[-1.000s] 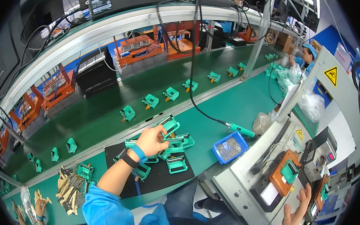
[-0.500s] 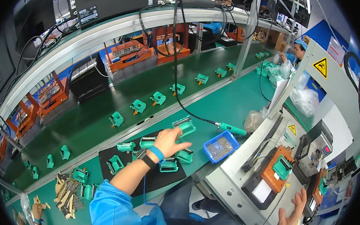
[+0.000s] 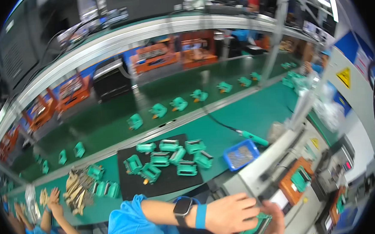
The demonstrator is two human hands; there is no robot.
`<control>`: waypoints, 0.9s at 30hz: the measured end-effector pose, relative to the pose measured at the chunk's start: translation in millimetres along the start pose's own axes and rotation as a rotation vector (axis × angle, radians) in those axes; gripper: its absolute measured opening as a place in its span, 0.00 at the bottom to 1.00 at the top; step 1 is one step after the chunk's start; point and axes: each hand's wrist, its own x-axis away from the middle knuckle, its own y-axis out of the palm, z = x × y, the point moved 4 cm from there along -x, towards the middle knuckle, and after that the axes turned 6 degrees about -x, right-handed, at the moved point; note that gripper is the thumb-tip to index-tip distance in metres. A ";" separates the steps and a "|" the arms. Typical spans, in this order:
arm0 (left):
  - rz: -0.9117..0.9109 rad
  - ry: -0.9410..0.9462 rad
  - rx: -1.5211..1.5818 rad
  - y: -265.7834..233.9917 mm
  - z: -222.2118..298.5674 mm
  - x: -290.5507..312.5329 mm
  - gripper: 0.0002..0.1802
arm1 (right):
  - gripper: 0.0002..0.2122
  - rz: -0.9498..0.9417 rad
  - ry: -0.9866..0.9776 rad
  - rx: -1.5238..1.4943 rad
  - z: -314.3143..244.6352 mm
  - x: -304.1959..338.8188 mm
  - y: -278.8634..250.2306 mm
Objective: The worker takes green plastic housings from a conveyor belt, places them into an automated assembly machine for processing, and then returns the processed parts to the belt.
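Note:
At the lower right, a green plastic housing with a dark strip sits between my two hands. My left hand, with a watch and a blue band at the wrist, reaches across and grips the housing from the left and above. My right hand is curled round its right side; part of its fingers is hidden. Several similar green housings lie on the black mat to the left. Another housing sits in an orange fixture on the machine to the right.
A blue tray of small metal parts stands beside a green electric screwdriver. More housings line the dark green conveyor. Tan strips are heaped at the left, near another person's hands. A metal post rises behind.
My left hand has moved from the mat toward the lower right and now meets my right hand at a green housing. My right hand has moved left. The view has shifted and is blurred.

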 end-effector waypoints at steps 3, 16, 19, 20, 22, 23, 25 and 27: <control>0.118 0.109 0.057 14.7 17.0 -21.7 0.17 | 0.28 0.014 0.185 0.203 -7.2 15.8 -28.0; 0.059 0.205 0.432 139.8 80.2 -149.4 0.24 | 0.11 1.056 -0.649 0.854 -99.1 198.4 -129.8; -0.092 0.061 0.568 183.2 78.1 -182.0 0.24 | 0.13 1.282 -0.553 0.810 -118.4 244.2 -149.7; -0.085 0.045 0.539 201.0 76.7 -190.6 0.22 | 0.14 1.302 -0.529 0.786 -115.9 258.6 -160.1; -0.069 0.008 0.474 236.2 77.9 -208.3 0.20 | 0.16 1.294 -0.468 0.798 -107.9 272.6 -168.2; -0.190 -0.100 0.543 249.2 81.5 -219.7 0.18 | 0.16 1.273 -0.425 0.839 -104.5 279.0 -170.1; -0.425 -0.331 0.666 267.3 83.5 -236.6 0.15 | 0.16 1.215 -0.401 0.886 -105.5 279.9 -173.1; -0.316 -0.230 0.580 279.2 83.1 -243.9 0.13 | 0.15 1.157 -0.435 0.891 -110.1 271.8 -173.2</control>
